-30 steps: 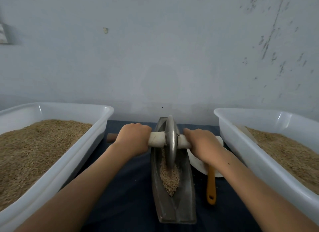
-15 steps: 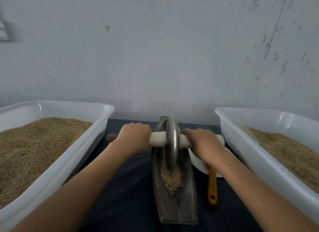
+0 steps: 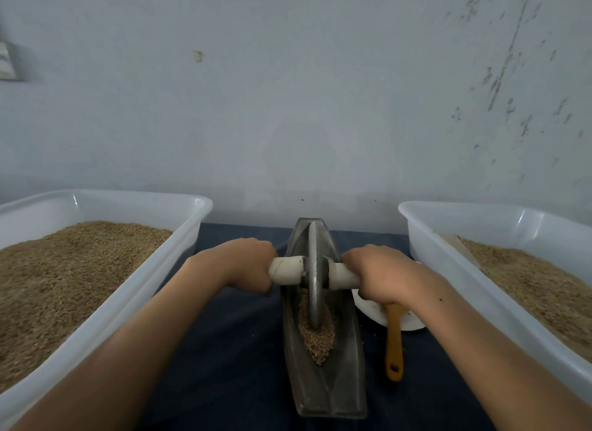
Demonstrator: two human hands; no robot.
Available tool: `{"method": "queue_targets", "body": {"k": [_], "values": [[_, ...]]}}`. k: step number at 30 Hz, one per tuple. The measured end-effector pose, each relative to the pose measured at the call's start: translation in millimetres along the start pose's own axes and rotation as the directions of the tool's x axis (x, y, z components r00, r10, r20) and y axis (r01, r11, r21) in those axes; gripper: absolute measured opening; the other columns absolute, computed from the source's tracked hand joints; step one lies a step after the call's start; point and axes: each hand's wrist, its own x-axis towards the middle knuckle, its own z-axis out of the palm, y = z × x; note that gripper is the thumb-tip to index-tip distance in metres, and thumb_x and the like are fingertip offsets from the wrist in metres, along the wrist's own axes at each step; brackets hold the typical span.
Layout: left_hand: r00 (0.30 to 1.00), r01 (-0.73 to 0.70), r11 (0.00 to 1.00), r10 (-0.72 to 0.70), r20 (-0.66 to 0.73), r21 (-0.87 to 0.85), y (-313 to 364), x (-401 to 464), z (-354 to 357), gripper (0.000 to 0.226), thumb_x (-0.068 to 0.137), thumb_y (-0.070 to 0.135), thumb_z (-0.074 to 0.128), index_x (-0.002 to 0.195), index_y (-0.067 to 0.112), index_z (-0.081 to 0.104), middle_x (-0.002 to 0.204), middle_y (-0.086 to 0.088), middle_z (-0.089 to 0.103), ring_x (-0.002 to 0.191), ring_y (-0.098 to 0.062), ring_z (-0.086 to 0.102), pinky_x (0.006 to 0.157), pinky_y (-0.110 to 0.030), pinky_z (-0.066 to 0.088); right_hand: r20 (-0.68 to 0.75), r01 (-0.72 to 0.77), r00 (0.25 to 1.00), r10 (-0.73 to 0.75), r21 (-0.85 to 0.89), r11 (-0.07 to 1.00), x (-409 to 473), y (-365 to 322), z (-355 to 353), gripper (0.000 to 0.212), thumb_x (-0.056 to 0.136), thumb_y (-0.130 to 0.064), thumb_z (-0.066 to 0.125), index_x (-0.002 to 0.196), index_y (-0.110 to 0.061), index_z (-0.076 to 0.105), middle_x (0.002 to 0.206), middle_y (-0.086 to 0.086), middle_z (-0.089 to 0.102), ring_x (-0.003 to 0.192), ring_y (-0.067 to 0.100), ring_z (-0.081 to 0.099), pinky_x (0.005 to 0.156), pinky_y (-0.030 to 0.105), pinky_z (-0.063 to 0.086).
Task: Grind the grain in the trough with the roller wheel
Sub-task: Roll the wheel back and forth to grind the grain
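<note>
Light: dim, cool and even, with a grey-blue cast over the wall (image 3: 288,94).
Shadows: soft, deepest on the dark tabletop (image 3: 230,350) at 6 o'clock.
Glare: small highlights on the rims of the left tub (image 3: 198,203) at 9 o'clock and the right tub (image 3: 525,216) at 3 o'clock.
Blur: slight smear on the left hand (image 3: 243,264).
Distortion: wide-angle bowing of tub edges and forearms toward the frame's borders.

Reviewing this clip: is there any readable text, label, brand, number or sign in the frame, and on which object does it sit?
None can be read.
Left tub, right tub, trough, roller wheel: no print or marking visible.
Wall, small fixture at the left edge: partly cut off, too blurred to tell if it carries text.
</note>
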Motion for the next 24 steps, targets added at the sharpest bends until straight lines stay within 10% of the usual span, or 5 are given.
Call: {"method": "queue_targets", "body": {"k": [10,24], "values": [[0.88,0.113,0.966,0.011,-0.475,0.231,11.5,5.3,13.5,0.019,0.084,0.031,0.058,0.1,0.024,0.051,0.093,0.003,0.062,0.083,-0.018,0.058,0.064,-0.029,0.033,-0.379,-0.003,0.924,0.053,0.13,0.992,14.5,7.0,30.4,0.019,0.091,-0.011,0.048,0.091,-0.025,0.035,0.082,-0.006,0.052,0.079,0.017,0.054,0.068,0.028,0.031],[0.994,0.041,0.988,-0.024,-0.108,0.152,9.7,-0.8,-0.7,0.035,0.076,0.032,0.067,0.106,0.019,0.058,0.075,0.007,0.049,0.071,-0.013,0.05,0.064,-0.027,0.039,0.048,-0.023,0.999,0.018,0.114,0.993,4.4,7.2,6.2,0.038,0.085,-0.009,0.06,0.122,-0.018,0.054,0.105,0.005,0.062,0.092,0.02,0.061,0.077,0.031,0.05]]}}
